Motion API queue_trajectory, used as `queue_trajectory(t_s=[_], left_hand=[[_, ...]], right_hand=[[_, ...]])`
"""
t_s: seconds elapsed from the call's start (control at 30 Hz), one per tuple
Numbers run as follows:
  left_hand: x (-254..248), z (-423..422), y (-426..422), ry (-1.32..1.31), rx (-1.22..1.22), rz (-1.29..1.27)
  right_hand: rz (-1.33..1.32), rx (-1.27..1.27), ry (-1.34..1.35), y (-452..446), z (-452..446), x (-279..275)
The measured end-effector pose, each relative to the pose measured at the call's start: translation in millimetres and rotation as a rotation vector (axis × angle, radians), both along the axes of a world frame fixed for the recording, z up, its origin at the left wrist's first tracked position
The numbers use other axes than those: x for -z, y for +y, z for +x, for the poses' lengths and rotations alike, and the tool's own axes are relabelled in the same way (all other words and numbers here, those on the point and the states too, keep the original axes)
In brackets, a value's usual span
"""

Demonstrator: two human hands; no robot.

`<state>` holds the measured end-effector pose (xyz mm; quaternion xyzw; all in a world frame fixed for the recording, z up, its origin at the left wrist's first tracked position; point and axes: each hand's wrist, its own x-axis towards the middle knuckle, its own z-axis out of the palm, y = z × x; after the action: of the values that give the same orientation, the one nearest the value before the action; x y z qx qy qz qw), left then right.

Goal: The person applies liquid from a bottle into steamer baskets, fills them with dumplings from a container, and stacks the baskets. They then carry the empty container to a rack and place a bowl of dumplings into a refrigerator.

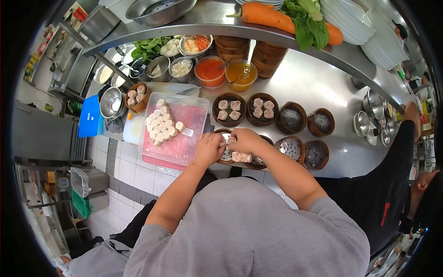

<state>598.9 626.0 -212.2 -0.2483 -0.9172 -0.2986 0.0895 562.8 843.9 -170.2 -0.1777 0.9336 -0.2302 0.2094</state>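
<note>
My left hand (210,148) and my right hand (245,140) meet over a bamboo steamer (225,160) at the counter's front edge. Between the fingertips of my right hand is a small pale pink dumpling (229,141). The fingers of my left hand are closed beside it; what they grip, if anything, is hidden. Just below my right hand sit more pink dumplings (242,157). On the left, a clear plastic tray (198,108) with a pink base bears many pale, round dumplings (161,123). Two bamboo steamers behind my hands hold open-topped dumplings (229,110).
More bamboo steamers (291,117) with perforated liners stand to the right. Behind are an orange sauce tub (211,71), a yellow liquid tub (241,75) and stacked steamers (270,59). Overhead runs a metal shelf (217,28) with carrots. A person in black (369,203) stands at right.
</note>
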Motion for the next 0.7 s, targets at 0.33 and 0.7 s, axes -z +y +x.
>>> queue_trajectory(t_s=[0.33, 0.7], left_hand=[[-25.8, 6.5, 5.2, 0.073, 0.001, 0.334], [-47.3, 7.9, 54.6, -0.538, -0.048, 0.867]], right_hand=[[-0.987, 0.806, -0.594, 26.1, 29.5, 32.5], [-1.113, 0.728, -0.022, -14.8, 42.5, 2.2]])
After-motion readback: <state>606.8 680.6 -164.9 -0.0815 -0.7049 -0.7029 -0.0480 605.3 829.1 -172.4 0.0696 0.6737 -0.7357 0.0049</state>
